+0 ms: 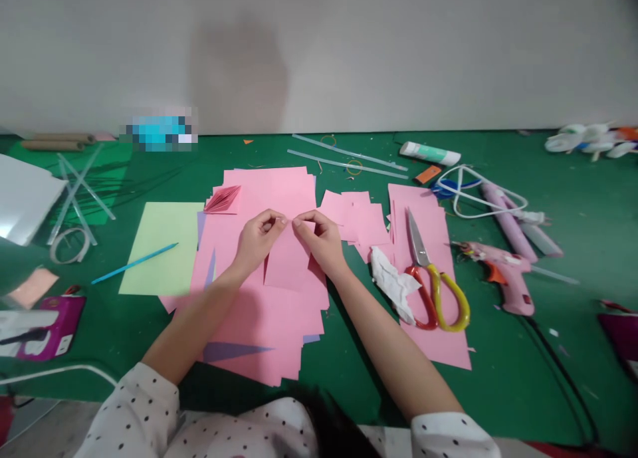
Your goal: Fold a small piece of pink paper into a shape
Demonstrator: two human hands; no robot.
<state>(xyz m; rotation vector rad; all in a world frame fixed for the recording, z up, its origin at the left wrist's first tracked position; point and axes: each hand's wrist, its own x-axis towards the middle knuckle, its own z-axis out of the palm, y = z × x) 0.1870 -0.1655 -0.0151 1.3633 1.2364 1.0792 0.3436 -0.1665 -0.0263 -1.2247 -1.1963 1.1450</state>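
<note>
A pink paper piece (289, 265) stands slightly raised over a stack of larger pink sheets (249, 318). My left hand (262, 240) pinches its top edge from the left, thumb and fingertips together. Close beside it, my right hand (321, 240) pinches the same edge from the right; the two thumbs nearly touch. A pleated pink piece (223, 199) lies at the stack's upper left corner. Small pink squares (369, 222) are scattered just right of my right hand.
Scissors (423, 272) and crumpled white tissue (393, 282) lie by pink strips on the right. Farther right is a pink glue gun (508, 275) with its cord. A blue pencil (134, 263) crosses a pale green sheet (164, 232) on the left. Clear glue sticks (349, 163) lie behind.
</note>
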